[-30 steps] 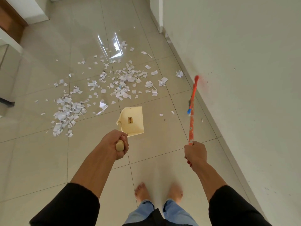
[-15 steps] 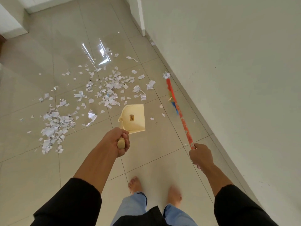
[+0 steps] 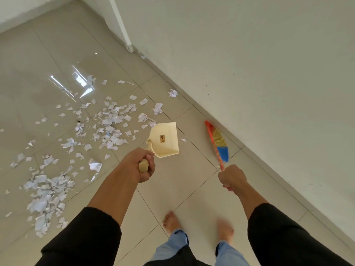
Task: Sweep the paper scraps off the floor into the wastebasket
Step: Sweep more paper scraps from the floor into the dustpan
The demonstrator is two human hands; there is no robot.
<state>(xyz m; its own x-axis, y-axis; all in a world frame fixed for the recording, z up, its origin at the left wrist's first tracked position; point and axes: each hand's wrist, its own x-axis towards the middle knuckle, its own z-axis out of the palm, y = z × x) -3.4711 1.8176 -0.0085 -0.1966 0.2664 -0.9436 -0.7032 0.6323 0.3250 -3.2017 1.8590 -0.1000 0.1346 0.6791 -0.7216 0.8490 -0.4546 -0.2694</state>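
The dustpan [image 3: 165,140] handle is gripped by the closed left hand [image 3: 141,165]. The broom [image 3: 217,144] handle is gripped by the closed right hand [image 3: 231,177]; both forearms are extended forward. Paper scraps [image 3: 107,123] are scattered on the floor [image 3: 182,189], left of the dustpan.

Glossy beige tiled floor [image 3: 172,189] strewn with torn white paper scraps [image 3: 111,123], one crumpled ball [image 3: 172,92] near the wall.

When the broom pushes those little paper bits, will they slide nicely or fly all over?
The paper scraps look thin and light, so they will probably flutter and scatter. The glossy floor should let them slide easily. The crumpled ball near the wall may roll instead.
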